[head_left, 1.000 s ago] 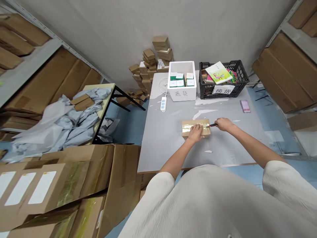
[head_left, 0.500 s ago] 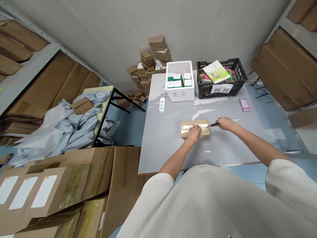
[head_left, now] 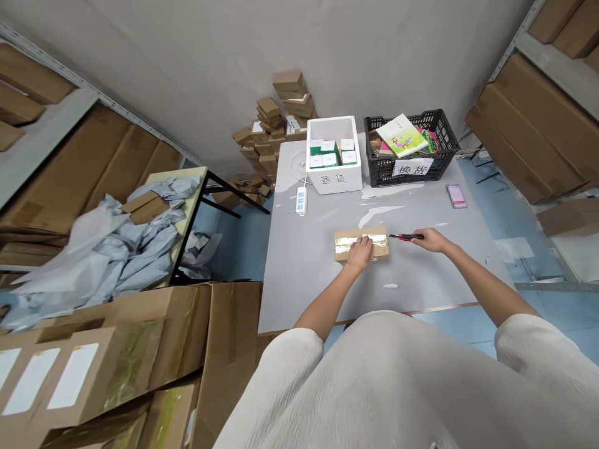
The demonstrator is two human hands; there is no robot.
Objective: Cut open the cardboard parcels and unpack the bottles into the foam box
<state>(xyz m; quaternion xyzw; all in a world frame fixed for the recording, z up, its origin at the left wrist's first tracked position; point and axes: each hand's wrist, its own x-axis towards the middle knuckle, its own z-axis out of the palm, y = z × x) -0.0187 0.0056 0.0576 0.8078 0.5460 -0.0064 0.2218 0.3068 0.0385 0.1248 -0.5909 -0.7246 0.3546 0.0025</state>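
Note:
A small cardboard box (head_left: pixel 342 245) with shiny clear tape along its top lies on the grey table (head_left: pixel 299 274). My left hand (head_left: pixel 360 252) lies on top of it, fingers laid over the taped surface and pressing it down. To the right, my right hand (head_left: pixel 431 239) is wrapped around a red and black utility knife (head_left: pixel 408 237). Its blade points left, just short of the box's right end, with a small gap between them.
Behind the box stand a white foam box (head_left: pixel 337 182) holding small white-topped cartons and a black crate (head_left: pixel 423 167) with booklets. A power strip (head_left: pixel 302 201) and a phone-like pink object (head_left: pixel 456 196) lie on the table. Large cartons (head_left: pixel 187 324) crowd the left side.
My right hand has drawn the knife rightward, away from the box, and the blade is now apart from it. My left hand stays on the box. The view has shifted slightly.

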